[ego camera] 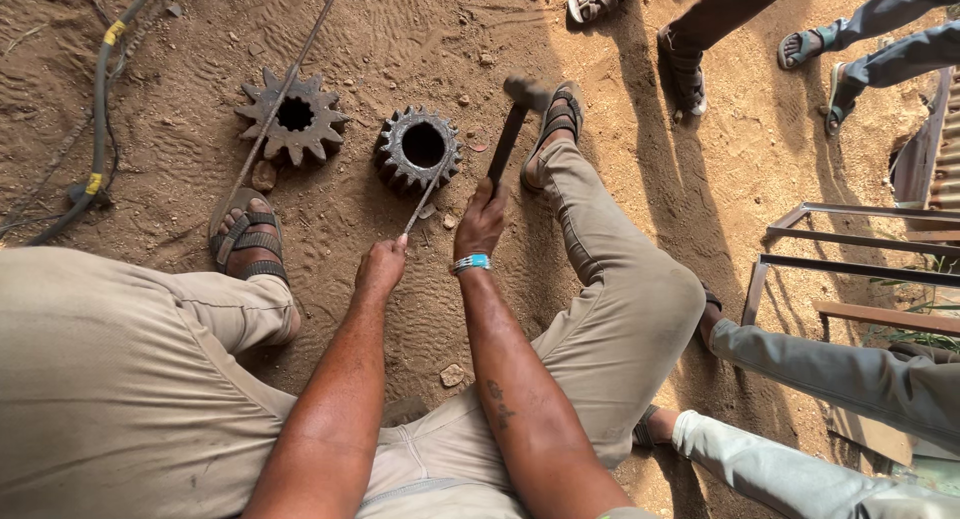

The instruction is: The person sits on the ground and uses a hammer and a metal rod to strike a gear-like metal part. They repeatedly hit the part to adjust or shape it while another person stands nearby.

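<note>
left hand [380,269] gripped on thin rod [425,194] w/ tip at dark gear [418,149], right hand [480,222] fisted on hammer [510,129] just right of gear, 2nd rusty gear [293,117] left of it.

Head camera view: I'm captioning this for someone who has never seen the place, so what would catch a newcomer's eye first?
First, the two rusty toothed gears on the sandy ground: a thick one at centre and a flatter one to its left. Next, the right hand gripping a hammer raised beside the thick gear, while the left hand holds a thin metal rod angled against its teeth. Other people's sandalled feet stand along the top right.
</note>
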{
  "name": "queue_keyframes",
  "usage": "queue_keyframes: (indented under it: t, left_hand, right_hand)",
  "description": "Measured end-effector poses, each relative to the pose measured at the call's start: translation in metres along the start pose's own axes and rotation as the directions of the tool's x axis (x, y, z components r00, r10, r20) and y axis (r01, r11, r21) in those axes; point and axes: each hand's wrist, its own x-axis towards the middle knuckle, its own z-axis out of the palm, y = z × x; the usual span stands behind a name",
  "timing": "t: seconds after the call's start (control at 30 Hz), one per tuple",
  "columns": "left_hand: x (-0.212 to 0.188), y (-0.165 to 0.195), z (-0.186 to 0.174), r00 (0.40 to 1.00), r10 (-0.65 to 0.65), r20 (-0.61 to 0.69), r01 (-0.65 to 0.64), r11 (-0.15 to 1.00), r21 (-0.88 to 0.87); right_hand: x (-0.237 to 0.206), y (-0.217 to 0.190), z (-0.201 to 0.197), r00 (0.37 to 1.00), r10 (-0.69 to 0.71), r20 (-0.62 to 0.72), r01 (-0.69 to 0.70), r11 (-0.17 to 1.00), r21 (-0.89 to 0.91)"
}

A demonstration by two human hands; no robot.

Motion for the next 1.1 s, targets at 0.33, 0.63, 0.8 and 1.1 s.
queue_keyframes:
  t: [0.33,0.63,0.8,1.1]
  left_hand:
    - [-0.011,0.010,-0.010,1.000,-0.018,-0.005,0.018,0.999,-0.049]
    - [0.001,0.010,-0.002,1.000,0.018,0.020,-0.017,0.997,-0.075]
    - [0.004,0.011,-0.001,0.999,0.036,0.030,-0.034,0.996,-0.083]
    - [-0.002,0.011,-0.004,0.995,-0.033,0.092,0.042,0.995,-0.096]
  right_hand:
    - [-0.016,0.012,-0.001,0.873,0.433,0.224,-0.438,0.899,-0.033]
    - [-0.015,0.010,-0.001,0.899,0.385,0.210,-0.399,0.916,0.027]
    - [-0.002,-0.004,0.000,0.996,0.061,0.068,-0.072,0.983,0.172]
    - [-0.016,0.007,-0.002,0.990,0.055,0.127,-0.038,0.990,-0.134]
